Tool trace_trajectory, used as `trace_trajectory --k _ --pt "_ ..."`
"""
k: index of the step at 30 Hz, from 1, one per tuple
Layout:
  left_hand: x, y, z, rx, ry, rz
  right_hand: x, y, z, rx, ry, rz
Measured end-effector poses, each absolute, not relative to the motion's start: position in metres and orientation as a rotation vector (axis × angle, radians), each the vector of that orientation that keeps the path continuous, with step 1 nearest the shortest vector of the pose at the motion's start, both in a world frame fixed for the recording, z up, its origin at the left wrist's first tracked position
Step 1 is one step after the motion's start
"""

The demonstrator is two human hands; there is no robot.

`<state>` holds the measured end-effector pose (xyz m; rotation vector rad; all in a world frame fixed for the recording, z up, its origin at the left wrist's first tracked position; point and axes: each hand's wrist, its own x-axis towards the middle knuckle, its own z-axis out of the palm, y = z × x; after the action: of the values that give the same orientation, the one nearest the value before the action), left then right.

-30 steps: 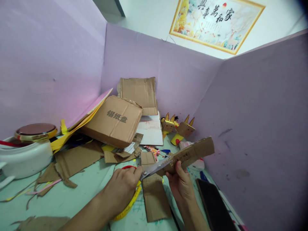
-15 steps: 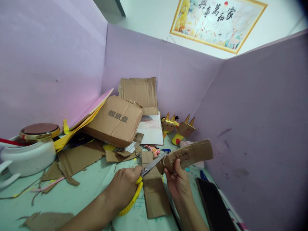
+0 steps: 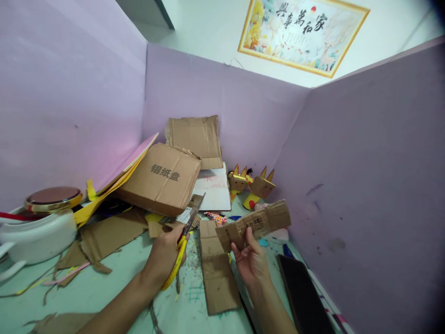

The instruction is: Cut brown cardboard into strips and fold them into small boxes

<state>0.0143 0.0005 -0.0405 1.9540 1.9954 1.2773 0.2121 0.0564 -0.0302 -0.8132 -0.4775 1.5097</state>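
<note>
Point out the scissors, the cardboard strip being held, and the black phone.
scissors (image 3: 179,253), head view, on the yellow handle.
cardboard strip (image 3: 255,222), head view, on its printed middle.
phone (image 3: 304,297), head view, on the dark screen.

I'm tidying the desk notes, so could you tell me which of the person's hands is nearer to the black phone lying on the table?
Right. The right hand holds the cardboard strip just left of the black phone; the left hand, gripping the scissors, is farther left, beyond the flat cardboard piece.

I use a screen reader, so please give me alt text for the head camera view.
The left hand grips yellow-handled scissors, blades apart from the folded cardboard strip that the right hand holds up. Below lie a pale green table, cardboard scraps and a large cardboard box.
</note>
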Motion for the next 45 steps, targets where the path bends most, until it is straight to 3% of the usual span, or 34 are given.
trace_trajectory --k 11,17,29,45 --pt "0.018 0.000 -0.039 1.895 2.108 1.007 0.206 0.053 -0.030 -0.807 -0.460 1.558" --pt "0.019 0.010 -0.032 1.694 2.192 1.294 0.210 0.061 -0.034 -0.802 -0.408 1.536" --pt "0.057 0.001 -0.023 1.042 1.824 1.589 0.201 0.054 -0.035 -0.817 -0.486 1.706" --pt "0.053 -0.005 -0.039 1.474 1.804 1.652 0.194 0.043 -0.037 -0.675 -0.727 1.835"
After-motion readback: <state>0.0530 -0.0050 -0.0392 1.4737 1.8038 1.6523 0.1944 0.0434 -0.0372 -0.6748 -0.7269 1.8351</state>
